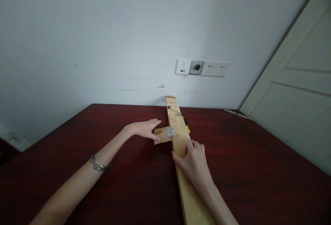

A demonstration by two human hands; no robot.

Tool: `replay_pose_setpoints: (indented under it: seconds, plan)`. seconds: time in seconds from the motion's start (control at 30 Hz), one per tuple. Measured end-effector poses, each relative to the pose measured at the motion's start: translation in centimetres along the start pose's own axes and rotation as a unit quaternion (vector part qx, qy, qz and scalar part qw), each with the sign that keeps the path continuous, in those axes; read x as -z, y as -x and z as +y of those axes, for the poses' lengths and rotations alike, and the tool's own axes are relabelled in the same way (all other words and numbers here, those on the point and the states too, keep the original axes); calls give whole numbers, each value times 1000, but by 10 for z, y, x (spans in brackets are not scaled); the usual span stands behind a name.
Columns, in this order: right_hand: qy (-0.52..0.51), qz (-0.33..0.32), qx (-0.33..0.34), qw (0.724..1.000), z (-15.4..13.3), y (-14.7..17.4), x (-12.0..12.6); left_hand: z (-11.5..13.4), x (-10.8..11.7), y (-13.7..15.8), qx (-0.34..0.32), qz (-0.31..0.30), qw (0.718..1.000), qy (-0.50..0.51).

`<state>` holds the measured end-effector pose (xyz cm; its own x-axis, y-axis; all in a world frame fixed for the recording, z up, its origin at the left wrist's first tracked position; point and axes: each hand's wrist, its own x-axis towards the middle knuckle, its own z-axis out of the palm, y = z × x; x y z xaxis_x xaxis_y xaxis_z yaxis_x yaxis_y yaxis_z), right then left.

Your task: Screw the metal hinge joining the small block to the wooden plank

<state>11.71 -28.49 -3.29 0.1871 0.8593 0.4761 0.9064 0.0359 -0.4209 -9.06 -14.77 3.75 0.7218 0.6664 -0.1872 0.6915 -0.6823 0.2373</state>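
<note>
White wall fills the back of the room, with a row of wall sockets (203, 68) low on it and a pale door (297, 80) on the far right. Below them is a dark red wooden table (103, 169), smooth and a bit shiny. Going from left to right, your left arm wears silver bracelets (97, 163), and your left hand (143, 128) lies flat and open, its fingertips pressing on a small wood block (162, 135). That block looks light and stiff, so it could slide if you let go; I think pressing down on its flat top is best. A little metal hinge (171, 132) joins the block to a long wooden plank (178, 138). The hinge looks hard and will let the two pieces swing. The plank runs from the wall toward you, in the middle of the table. It looks stiff and heavier than the block. Your right hand (192, 159) rests on top of the plank, fingers bent over it, pressing and not wrapped round. Something yellow and black (187, 124) peeks out just behind the plank; you cannot tell what it is.
</note>
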Motion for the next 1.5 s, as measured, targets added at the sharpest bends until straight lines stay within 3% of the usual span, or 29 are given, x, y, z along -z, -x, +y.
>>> replay_pose_setpoints:
  seconds: [0.17, 0.37, 0.6, 0.93, 1.13, 1.23, 1.37, 1.5]
  plan:
    - [-14, 8, -33, 999, 13, -12, 7, -16, 7, 6, -19, 24, 998, 51]
    - [-30, 25, -55, 998, 49, -28, 28, -25, 11, 8, 35, 21, 998, 39]
    - [-14, 61, -34, 997, 120, -41, 64, -44, -5, -7, 42, 35, 998, 43]
    - [52, 13, -15, 998, 220, -39, 105, -45, -18, -27, 2, 41, 998, 45]
    - [61, 3, -43, 997, 244, -26, 114, -38, -28, -43, -44, 75, 994, 60]
    - [66, 9, -53, 996, 251, -21, 116, -39, -33, -54, -65, 119, 988, 68]
    - [69, 26, -66, 995, 259, -18, 117, -41, -39, -68, -70, 182, 979, 68]
    - [70, 32, -77, 994, 266, -17, 116, -43, -45, -78, -63, 202, 975, 64]
